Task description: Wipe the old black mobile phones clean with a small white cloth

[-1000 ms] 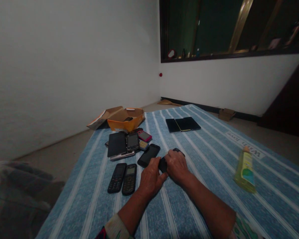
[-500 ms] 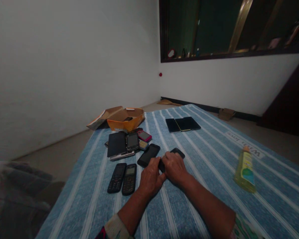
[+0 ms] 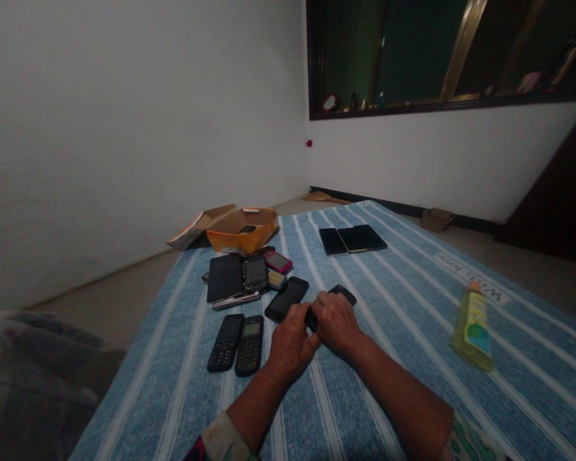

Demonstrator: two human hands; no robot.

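My left hand [image 3: 292, 339] and my right hand [image 3: 335, 318] meet at the middle of the striped cloth, fingers closed on a small black phone [image 3: 312, 320] mostly hidden between them. Just beyond my left hand lies a black touchscreen phone [image 3: 288, 298]. Another dark phone [image 3: 343, 293] shows partly behind my right hand. Two black keypad phones [image 3: 225, 342] lie side by side to the left. Farther back is a pile with a dark flat device [image 3: 224, 278], a grey phone [image 3: 256, 272] and a pink phone [image 3: 278, 261].
An open orange box [image 3: 242, 242] stands behind the pile. Dark flat devices [image 3: 360, 239] lie at the far middle. A bottle of yellow liquid [image 3: 473, 330] lies on the right of the striped cloth [image 3: 393, 307]. A clear plastic bag [image 3: 29, 378] is at the left.
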